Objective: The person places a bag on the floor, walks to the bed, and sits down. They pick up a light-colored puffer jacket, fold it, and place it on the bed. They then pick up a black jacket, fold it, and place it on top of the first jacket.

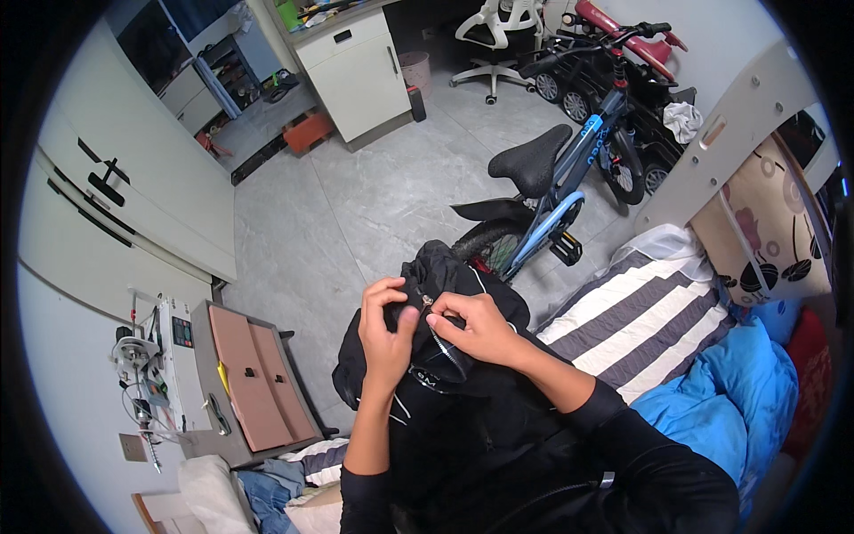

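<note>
A black jacket (507, 307) with white piping lies bunched before me, over my lap. My right hand (474, 327) pinches the zipper (440, 344) close to its upper end, thumb and fingers together by a small metal piece. Beside it on the left, my left hand (389, 327) is raised at the jacket's bunched collar, its thumb and fingers apart. Whether its fingertips touch the fabric I cannot tell. The zipper's silver teeth run down towards white lettering on the black cloth.
A blue and grey bicycle (554, 193) stands just beyond the jacket. On the right is a bed with a striped sheet (640, 320) and a blue quilt (727, 394). A cabinet with pinkish drawers (260, 380) stands at the left. A white office chair (494, 33) is farther off.
</note>
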